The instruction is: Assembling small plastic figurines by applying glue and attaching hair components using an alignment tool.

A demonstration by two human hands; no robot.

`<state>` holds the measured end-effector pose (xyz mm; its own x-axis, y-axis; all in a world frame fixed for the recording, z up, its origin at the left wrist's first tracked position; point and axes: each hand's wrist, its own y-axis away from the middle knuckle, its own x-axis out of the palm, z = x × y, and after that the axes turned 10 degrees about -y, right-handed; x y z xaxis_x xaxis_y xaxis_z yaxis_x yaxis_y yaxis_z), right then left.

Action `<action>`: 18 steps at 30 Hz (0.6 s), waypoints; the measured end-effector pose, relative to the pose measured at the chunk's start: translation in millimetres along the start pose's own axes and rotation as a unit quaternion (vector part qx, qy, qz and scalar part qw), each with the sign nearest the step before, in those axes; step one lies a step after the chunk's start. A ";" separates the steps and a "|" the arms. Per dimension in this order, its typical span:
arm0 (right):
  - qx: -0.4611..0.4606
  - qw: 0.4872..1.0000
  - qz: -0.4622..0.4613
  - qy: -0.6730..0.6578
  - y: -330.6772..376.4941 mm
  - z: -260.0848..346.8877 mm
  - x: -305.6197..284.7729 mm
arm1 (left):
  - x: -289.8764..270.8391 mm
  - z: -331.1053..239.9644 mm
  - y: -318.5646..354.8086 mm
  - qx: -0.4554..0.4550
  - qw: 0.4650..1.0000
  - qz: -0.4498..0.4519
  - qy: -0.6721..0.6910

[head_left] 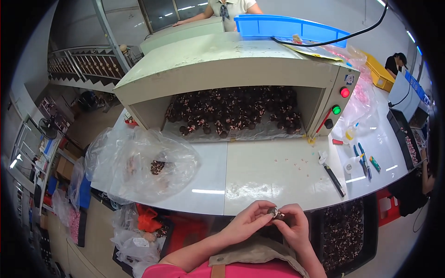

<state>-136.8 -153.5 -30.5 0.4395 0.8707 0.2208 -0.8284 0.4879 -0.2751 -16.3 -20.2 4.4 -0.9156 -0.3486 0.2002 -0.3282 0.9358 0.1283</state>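
Observation:
Just in front of the table's near edge, my left hand (250, 221) and my right hand (295, 223) meet at the fingertips. Between them they pinch a small dark brown piece with pale bits (276, 213); its exact kind is too small to tell. Beyond the table, a beige box-shaped machine (222, 74) has a wide opening. Inside lies a heap of similar dark round pieces with pink and white bits (232, 109), spread on a silvery sheet (259, 134).
A clear plastic bag (139, 162) with some dark pieces lies left. At right are a black-handled tool (333, 180), tweezers-like tools (363, 162) and a green lighter (374, 164). A black tray (343, 236) of pieces sits below, right. A blue tray (287, 28) tops the machine; people stand beyond.

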 end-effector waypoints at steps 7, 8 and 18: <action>-0.096 0.988 0.024 0.121 -1.4 20.3 13.9 | 7.9 -6.3 12.2 -0.012 0.998 -0.043 0.033; -0.091 0.988 0.025 0.120 0.4 19.8 15.2 | 7.8 -8.9 14.2 -0.013 0.998 -0.050 0.023; 0.040 0.999 0.016 -0.019 -13.4 5.5 22.6 | -4.9 -6.6 9.8 -0.032 0.992 -0.121 0.014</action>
<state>-117.6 -140.7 -16.7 0.4005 0.8821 0.2480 -0.8675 0.4522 -0.2073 -13.5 -9.7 11.0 -0.8046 -0.5649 0.1831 -0.5215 0.8196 0.2372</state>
